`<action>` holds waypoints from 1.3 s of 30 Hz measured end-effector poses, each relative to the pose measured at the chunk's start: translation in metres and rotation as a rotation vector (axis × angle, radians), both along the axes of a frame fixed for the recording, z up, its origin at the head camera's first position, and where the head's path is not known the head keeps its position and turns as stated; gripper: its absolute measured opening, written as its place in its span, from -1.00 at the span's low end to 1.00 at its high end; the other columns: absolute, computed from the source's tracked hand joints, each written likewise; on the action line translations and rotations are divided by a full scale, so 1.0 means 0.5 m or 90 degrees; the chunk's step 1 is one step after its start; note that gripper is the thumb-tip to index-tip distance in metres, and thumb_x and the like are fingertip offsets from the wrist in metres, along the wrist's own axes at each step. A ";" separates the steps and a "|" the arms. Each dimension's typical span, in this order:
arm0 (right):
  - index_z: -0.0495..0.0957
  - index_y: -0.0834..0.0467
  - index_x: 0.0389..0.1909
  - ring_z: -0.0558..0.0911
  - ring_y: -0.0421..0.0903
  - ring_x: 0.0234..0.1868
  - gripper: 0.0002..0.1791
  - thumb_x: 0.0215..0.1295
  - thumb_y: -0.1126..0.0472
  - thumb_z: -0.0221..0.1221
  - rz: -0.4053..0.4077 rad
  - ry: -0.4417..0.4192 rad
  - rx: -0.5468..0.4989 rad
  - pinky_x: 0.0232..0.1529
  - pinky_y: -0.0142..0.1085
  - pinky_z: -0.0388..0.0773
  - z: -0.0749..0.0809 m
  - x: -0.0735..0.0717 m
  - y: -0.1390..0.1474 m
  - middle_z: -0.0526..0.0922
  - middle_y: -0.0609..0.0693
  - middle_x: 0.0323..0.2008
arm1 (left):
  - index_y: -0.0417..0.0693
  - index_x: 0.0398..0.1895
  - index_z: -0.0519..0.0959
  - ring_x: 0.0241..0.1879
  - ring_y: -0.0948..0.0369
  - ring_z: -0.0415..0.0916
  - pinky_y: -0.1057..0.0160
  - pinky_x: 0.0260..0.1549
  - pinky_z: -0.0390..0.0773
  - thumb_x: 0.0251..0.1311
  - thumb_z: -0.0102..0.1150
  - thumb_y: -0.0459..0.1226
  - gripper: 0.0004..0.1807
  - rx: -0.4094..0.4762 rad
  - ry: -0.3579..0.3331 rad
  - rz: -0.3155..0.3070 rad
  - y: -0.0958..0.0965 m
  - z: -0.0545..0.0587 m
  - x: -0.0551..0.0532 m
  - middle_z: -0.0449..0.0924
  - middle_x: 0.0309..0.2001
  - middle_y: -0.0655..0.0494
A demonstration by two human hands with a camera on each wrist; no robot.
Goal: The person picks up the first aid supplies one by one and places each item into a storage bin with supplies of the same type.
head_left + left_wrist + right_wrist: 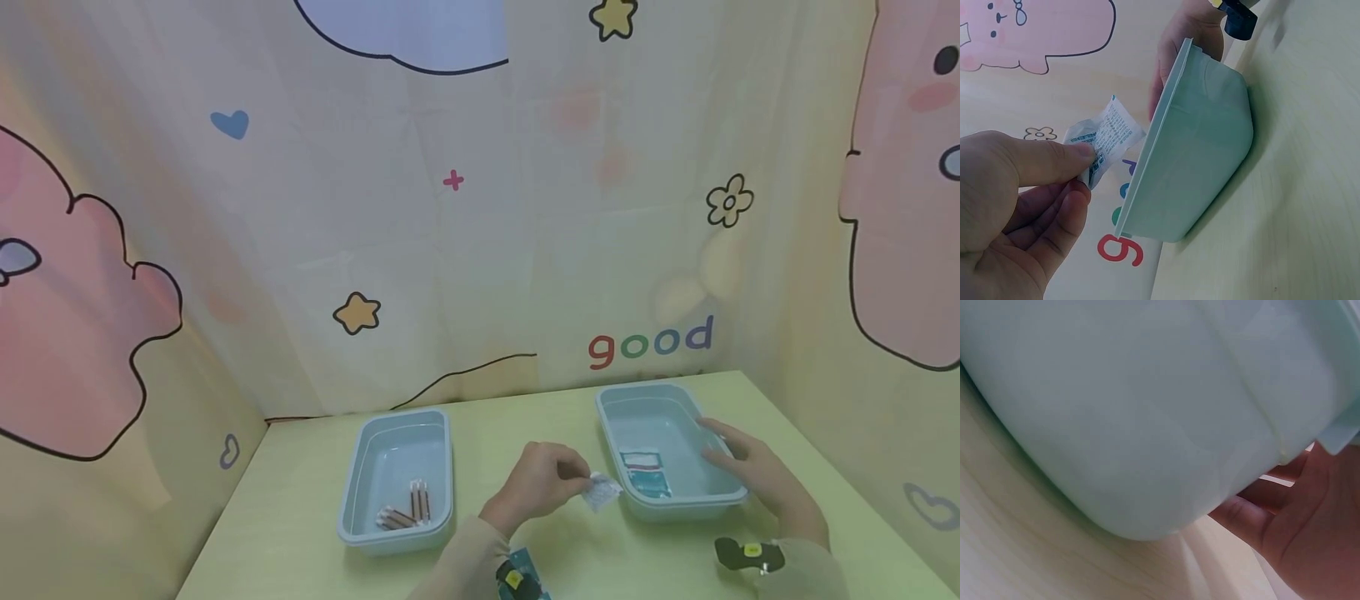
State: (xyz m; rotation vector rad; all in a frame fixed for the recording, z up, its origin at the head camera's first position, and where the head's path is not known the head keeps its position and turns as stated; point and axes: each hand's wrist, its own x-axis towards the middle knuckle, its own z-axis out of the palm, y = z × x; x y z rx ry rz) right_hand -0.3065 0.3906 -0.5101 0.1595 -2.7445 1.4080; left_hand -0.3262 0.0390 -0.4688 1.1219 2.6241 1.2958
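Observation:
Between thumb and fingertips, my left hand (542,482) pinches a small white sachet (601,492) by one edge. Fine blue-green print covers the sachet (1107,136) in the left wrist view. It is held just left of the right pale blue plastic tray (678,504). My right hand (763,471) rests at that tray's right rim, its fingers reaching over the edge; the right wrist view hides their tips behind the tray wall (1116,419). Inside the right tray lie teal-and-white sachets (647,475) near its left side.
On the left stands a second pale blue tray (358,492) with several slim brown sticks with white ends (408,507). Both trays sit on a light wooden table (517,417). A printed cloth backdrop (480,258) rises behind and at both sides.

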 end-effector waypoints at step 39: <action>0.13 0.16 0.48 0.01 0.52 0.40 -0.27 0.40 -0.02 0.11 -0.007 -0.008 -0.009 0.22 0.43 0.06 0.010 0.001 -0.004 0.05 0.39 0.46 | -0.02 -0.36 0.72 -0.42 0.52 0.54 0.53 -0.39 0.54 0.12 0.36 -0.33 -0.96 0.001 -0.006 0.013 0.027 0.022 -0.014 0.72 -0.34 0.24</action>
